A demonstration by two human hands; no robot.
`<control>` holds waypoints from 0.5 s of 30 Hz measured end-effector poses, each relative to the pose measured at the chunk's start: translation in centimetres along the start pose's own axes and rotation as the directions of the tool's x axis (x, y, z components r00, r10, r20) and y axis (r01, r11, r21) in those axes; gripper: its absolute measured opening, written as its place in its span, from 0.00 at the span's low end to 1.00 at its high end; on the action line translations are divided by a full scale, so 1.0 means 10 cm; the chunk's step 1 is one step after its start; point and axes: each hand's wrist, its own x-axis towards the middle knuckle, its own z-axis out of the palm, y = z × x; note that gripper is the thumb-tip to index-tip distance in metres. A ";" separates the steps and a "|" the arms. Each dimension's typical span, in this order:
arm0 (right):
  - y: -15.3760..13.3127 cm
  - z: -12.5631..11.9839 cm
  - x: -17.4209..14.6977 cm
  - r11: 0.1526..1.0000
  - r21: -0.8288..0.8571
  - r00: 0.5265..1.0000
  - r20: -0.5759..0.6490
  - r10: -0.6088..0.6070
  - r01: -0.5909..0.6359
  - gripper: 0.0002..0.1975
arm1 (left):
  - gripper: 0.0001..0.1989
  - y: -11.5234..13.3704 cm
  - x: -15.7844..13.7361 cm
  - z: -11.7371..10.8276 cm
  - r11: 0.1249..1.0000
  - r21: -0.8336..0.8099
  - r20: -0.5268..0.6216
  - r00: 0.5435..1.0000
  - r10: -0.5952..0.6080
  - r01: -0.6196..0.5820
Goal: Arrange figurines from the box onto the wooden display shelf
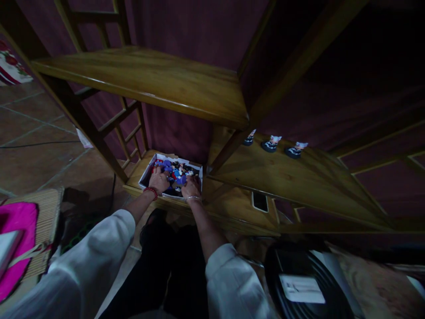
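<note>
A shallow white-edged cardboard box (201,173) sits on the low left shelf, filled with a jumble of small figurines (179,170) in purple, blue, red, white and black. Inside its left part is my left hand (158,179), a red bead bracelet at the wrist, fingers bent down among the pieces. My right hand (191,186), with a thin light bracelet, reaches into the right part, its fingers curled beside a purple-blue piece (181,180). Dim light and the pieces hide both sets of fingertips, so what they grip is unclear.
Three small figurines on dark bases, one of them a cat-eared figurine (271,143), stand on the right shelf (285,177). A phone (260,201) lies on the lower board. Above the box juts a wooden shelf (142,84). A black stool (299,266) stands at lower right.
</note>
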 end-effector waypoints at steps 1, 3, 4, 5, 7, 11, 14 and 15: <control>0.00 0.00 0.00 1.000 -0.010 1.000 0.010 0.004 -0.004 0.20 | 0.15 0.00 0.01 0.00 1.000 0.000 -0.003 1.000 -0.006 0.006; 0.00 0.00 0.00 1.000 -0.023 1.000 -0.001 0.009 -0.009 0.21 | 0.13 0.00 0.01 0.00 1.000 0.002 -0.024 1.000 -0.016 0.016; 0.00 0.00 0.00 1.000 -0.028 1.000 -0.014 0.007 -0.007 0.22 | 0.13 0.00 0.02 -0.01 1.000 0.003 -0.040 0.999 -0.017 0.017; 0.00 0.00 0.00 1.000 -0.031 1.000 -0.023 0.000 0.000 0.23 | 0.14 0.01 0.02 -0.01 1.000 0.003 -0.059 0.998 -0.010 0.011; 0.00 0.00 0.01 0.999 -0.038 1.000 -0.016 -0.012 0.012 0.25 | 0.17 0.02 0.02 -0.03 0.999 0.003 -0.078 0.996 0.040 -0.040; -0.03 -0.02 0.01 0.997 -0.073 0.997 0.075 -0.022 0.027 0.25 | 0.28 0.07 0.01 -0.04 0.974 -0.017 0.040 0.973 0.229 -0.228; -0.06 -0.06 -0.01 0.995 -0.083 0.993 0.110 -0.037 0.046 0.22 | 0.33 0.10 0.01 -0.03 0.979 -0.026 0.134 0.970 0.203 -0.201; -0.08 -0.07 -0.01 0.996 -0.081 0.993 0.113 -0.038 0.047 0.20 | 0.34 0.10 0.02 -0.02 0.986 -0.019 0.145 0.975 0.169 -0.168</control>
